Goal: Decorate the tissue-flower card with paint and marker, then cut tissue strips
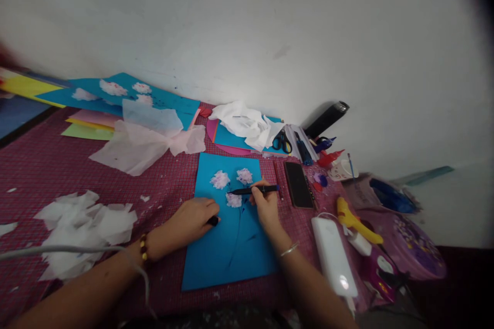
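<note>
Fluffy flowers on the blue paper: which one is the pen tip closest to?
The lowest puff, just under the pen tip; the other two puffs sit higher up the blue paper.

Home craft corner, checked tablecloth [57, 164], coloured paper sheets [92, 131], scissors [282, 142], plain white wall [247, 25]

No text, label, brand or number is legible. The paper cup [340, 170], beyond and to the right of the right hand [266, 206], bears small printed marks, too small and blurred to read.
</note>
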`<state>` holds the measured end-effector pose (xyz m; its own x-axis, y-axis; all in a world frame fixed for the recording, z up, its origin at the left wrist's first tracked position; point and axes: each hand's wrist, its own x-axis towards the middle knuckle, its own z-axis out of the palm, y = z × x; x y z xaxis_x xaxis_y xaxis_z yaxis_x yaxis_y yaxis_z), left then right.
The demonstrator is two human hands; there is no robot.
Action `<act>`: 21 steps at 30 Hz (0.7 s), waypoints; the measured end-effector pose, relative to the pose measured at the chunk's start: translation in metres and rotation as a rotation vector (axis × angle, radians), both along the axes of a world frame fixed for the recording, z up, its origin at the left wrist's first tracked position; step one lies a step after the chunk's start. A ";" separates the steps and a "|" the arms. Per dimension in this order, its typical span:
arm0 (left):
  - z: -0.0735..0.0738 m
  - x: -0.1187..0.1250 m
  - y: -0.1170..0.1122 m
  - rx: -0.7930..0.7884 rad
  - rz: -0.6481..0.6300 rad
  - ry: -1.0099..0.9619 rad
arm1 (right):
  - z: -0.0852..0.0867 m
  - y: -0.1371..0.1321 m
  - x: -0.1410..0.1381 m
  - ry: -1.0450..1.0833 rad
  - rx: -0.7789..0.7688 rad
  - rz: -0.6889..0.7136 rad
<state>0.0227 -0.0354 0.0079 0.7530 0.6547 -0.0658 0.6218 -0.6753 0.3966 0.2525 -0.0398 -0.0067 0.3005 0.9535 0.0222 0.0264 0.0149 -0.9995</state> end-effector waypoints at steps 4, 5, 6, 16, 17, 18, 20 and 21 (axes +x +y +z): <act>-0.001 0.000 0.000 0.002 0.000 -0.004 | 0.001 0.000 0.000 -0.007 -0.001 0.009; -0.001 0.000 0.000 0.000 0.001 -0.005 | 0.001 0.000 0.000 -0.009 -0.001 0.009; -0.001 0.000 0.000 -0.002 0.002 -0.006 | 0.001 0.000 0.000 -0.010 -0.002 0.007; 0.001 0.001 0.000 0.002 0.001 0.008 | -0.003 0.001 0.001 -0.028 0.001 -0.043; 0.001 0.000 0.000 0.005 0.000 0.005 | -0.003 0.001 0.001 -0.027 0.003 -0.048; 0.001 0.000 0.000 0.009 -0.002 0.002 | -0.003 0.001 0.001 -0.026 0.004 -0.051; 0.000 0.000 0.000 0.016 -0.008 0.002 | -0.003 0.001 0.001 -0.024 0.006 -0.055; 0.000 0.000 0.000 0.018 -0.009 0.005 | -0.003 0.001 0.001 -0.023 0.006 -0.056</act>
